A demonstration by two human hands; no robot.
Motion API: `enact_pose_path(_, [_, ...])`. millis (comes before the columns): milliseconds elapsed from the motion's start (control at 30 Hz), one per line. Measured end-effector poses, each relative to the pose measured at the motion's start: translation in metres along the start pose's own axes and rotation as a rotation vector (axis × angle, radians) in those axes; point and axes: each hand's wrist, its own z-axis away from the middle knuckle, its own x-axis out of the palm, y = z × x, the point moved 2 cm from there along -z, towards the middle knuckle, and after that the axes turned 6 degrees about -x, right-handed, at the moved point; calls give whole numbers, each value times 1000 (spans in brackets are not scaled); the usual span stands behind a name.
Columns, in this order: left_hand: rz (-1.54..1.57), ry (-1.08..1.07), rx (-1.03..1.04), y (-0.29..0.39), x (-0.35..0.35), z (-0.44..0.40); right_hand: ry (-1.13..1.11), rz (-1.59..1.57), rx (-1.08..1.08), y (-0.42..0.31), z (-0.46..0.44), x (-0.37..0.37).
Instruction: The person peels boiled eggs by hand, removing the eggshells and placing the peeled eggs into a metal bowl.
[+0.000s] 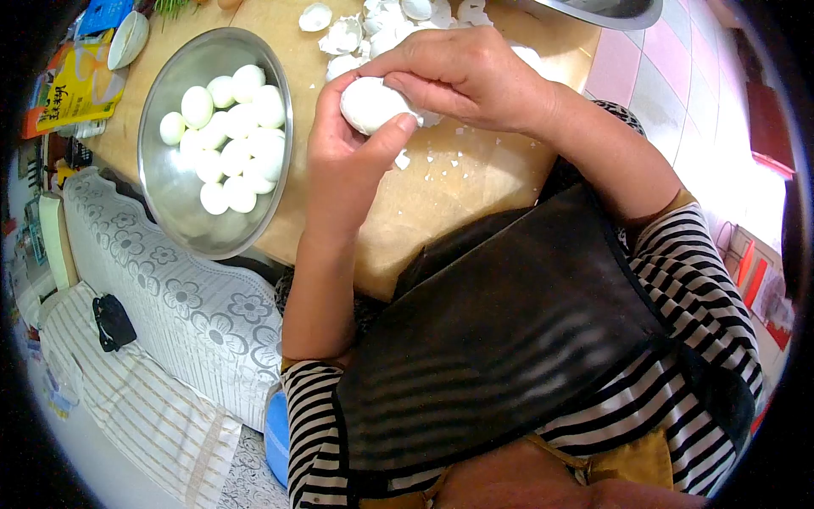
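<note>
A white egg [370, 105] rests in my left hand [343, 157], whose fingers curl round it with the thumb on its near side. From the right, my right hand [475, 78] closes over the same egg, its thumb along the top and its fingertips partly hidden behind. Whether shell still covers part of the egg is hard to tell. Broken eggshells [343, 36] are heaped just beyond my hands, with small bits of shell scattered beneath. To the left of my left hand, a steel bowl [161, 199] holds several smooth, peeled eggs [235, 159].
The wooden table [424, 216] bears all this. Another metal basin [623, 12] stands at its far right edge. A small white bowl [129, 41] and a yellow packet [89, 85] lie at the far left. A sofa with a flowered cover [182, 293] is beside the table.
</note>
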Motion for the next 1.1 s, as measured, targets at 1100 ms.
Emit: enact_pose_path(1100, [-41,-51,-33,-4,4,0,-17,-552,550,17,4,1])
